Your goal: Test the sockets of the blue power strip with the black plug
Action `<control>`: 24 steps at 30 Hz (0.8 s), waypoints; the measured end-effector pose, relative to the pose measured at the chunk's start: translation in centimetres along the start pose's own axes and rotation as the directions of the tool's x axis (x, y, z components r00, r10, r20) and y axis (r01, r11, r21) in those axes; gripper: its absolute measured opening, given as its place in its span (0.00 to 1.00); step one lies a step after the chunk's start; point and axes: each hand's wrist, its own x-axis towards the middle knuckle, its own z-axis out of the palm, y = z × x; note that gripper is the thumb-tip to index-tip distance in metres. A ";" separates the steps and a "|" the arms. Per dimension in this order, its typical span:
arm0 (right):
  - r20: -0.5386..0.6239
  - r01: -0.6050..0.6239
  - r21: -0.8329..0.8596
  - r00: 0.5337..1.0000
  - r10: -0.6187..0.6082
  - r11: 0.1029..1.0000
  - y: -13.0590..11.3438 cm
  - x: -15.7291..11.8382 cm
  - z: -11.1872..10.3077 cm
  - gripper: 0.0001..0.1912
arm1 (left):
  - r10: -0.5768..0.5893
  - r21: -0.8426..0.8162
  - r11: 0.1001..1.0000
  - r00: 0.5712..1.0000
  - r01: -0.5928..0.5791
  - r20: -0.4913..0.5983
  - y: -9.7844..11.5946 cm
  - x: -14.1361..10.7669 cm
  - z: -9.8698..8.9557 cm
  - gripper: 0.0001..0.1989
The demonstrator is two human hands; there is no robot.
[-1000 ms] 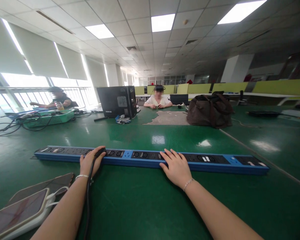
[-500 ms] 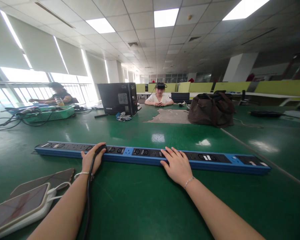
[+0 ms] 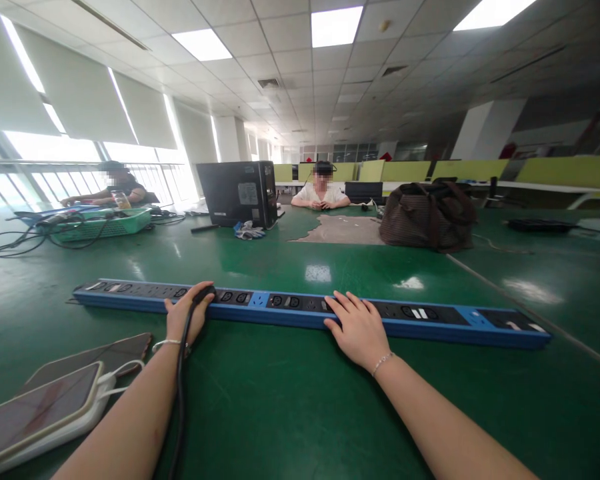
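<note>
A long blue power strip (image 3: 300,321) with black socket panels lies across the green table. My left hand (image 3: 190,313) is closed around a black plug (image 3: 205,292) at a socket left of the strip's middle; whether the plug is fully seated cannot be seen. From that plug a black cable (image 3: 181,387) runs down over my wrist to the bottom edge. Right of the middle, my right hand (image 3: 359,328) rests on the strip with its fingers spread, holding nothing.
Phones (image 3: 40,407) with a white cable lie at the lower left. Farther back are a green basket (image 3: 100,227) with cables, a black computer case (image 3: 235,193), gloves (image 3: 250,231) and a brown bag (image 3: 425,217). Two people sit beyond.
The view has shifted slightly, so the strip and both hands appear a little farther right. Both hands keep their places on the strip.
</note>
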 end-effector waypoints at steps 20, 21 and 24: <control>0.025 0.003 -0.042 1.000 -0.002 0.999 -0.1 0.1 -0.1 0.23 | 0.092 -0.131 0.986 0.993 -0.102 -0.075 4.7 -1.2 0.2 0.17; 0.022 0.006 -0.046 1.000 -0.005 0.999 0.0 0.1 -0.1 0.23 | 0.149 -0.106 0.982 0.987 -0.154 -0.052 5.5 -1.6 0.5 0.16; 0.014 0.020 -0.059 1.000 -0.019 0.998 0.0 0.2 0.1 0.23 | 0.284 -0.068 0.956 0.959 -0.284 -0.010 7.4 -2.5 1.7 0.14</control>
